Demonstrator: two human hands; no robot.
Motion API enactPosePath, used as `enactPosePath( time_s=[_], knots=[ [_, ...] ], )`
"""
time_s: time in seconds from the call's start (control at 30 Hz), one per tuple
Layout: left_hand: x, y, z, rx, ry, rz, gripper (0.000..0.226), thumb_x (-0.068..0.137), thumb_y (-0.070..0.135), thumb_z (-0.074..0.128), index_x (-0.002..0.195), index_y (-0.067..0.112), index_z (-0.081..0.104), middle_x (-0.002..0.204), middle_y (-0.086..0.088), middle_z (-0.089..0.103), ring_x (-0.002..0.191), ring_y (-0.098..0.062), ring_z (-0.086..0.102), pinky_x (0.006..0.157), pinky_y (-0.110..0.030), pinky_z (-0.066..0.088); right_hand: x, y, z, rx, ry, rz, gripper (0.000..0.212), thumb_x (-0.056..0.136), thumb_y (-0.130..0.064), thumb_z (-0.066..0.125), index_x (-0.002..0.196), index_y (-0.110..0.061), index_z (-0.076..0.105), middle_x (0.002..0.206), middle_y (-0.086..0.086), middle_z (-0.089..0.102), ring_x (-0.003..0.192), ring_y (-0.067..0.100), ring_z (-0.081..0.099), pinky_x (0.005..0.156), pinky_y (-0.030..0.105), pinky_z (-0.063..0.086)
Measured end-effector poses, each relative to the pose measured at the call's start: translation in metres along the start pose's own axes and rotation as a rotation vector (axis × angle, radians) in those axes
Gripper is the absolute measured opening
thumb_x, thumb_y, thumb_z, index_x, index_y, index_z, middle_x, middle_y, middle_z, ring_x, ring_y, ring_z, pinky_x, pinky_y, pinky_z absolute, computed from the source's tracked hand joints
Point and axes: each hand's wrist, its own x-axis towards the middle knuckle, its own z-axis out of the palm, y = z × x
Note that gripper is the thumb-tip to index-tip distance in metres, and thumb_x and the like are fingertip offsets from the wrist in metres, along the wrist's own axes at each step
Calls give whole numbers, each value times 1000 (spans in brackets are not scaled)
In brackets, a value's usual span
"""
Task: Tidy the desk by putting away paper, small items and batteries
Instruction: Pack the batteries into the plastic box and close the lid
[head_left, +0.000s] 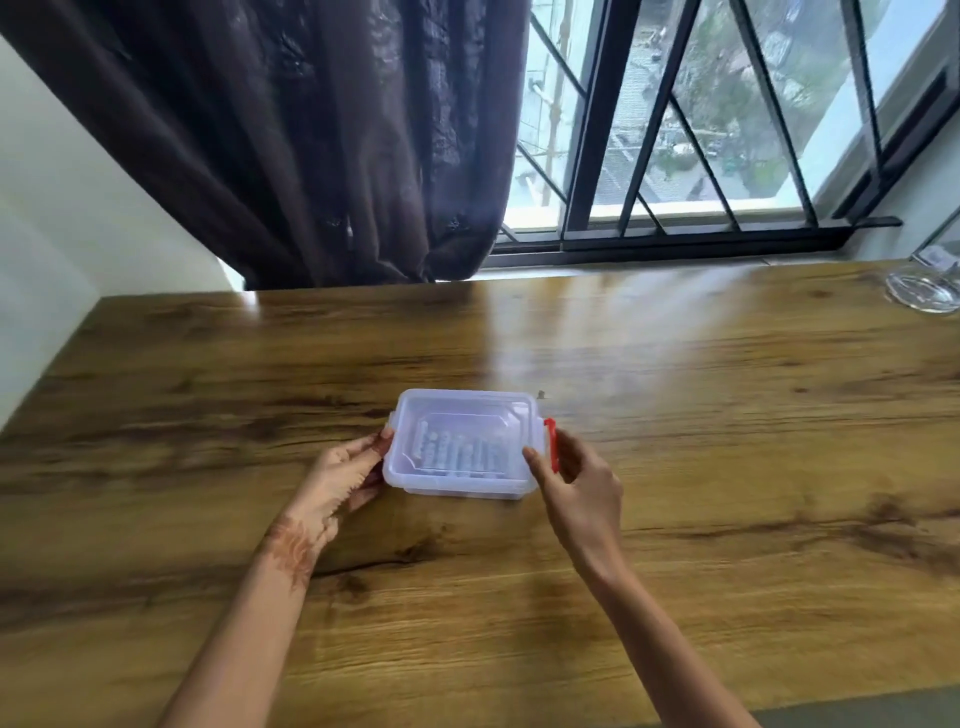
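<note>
— Where are our batteries (460, 457)?
— Inside the closed clear box (462, 405), which stands on the desk (727, 415).
— And our hands?
— Our left hand (345, 475) grips the box's left end with curled fingers. Our right hand (582, 483) pinches the red clasp (551, 447) at its right end.

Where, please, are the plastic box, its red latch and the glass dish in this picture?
plastic box (460, 410): head view, on the far part of its clear lid.
red latch (551, 436): head view, on the clip's upper half.
glass dish (920, 292): head view, on its middle, at the desk's far right.
</note>
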Motion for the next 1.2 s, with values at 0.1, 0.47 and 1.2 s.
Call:
enactPosePath(
  time_s=[0.1,0.47,1.2],
  knots=[
    [-2,2,-4,-138,-106,-64,22,90,30,52,91,13,66,68,4,73,62,-2,68,51,-13,51,1,5,7,79,12,86,46,80,-19,71,124,-12,58,116,2,66,102,5,61,94,25,47],
    [15,7,-6,-181,-63,-37,13,84,3,60,97,3,66,62,2,70,58,-8,65,62,-22,54,-4,4,20,208,125,141,42,81,-4,67,121,-8,59,113,2,66,101,9,62,98,35,47],
    [-6,-16,17,402,248,591,42,79,9,69,120,7,60,95,-4,72,82,-10,63,82,-38,55,-15,-7,31,0,222,39,45,85,-3,61,129,-7,51,125,5,59,113,7,55,101,24,41]
  ],
)
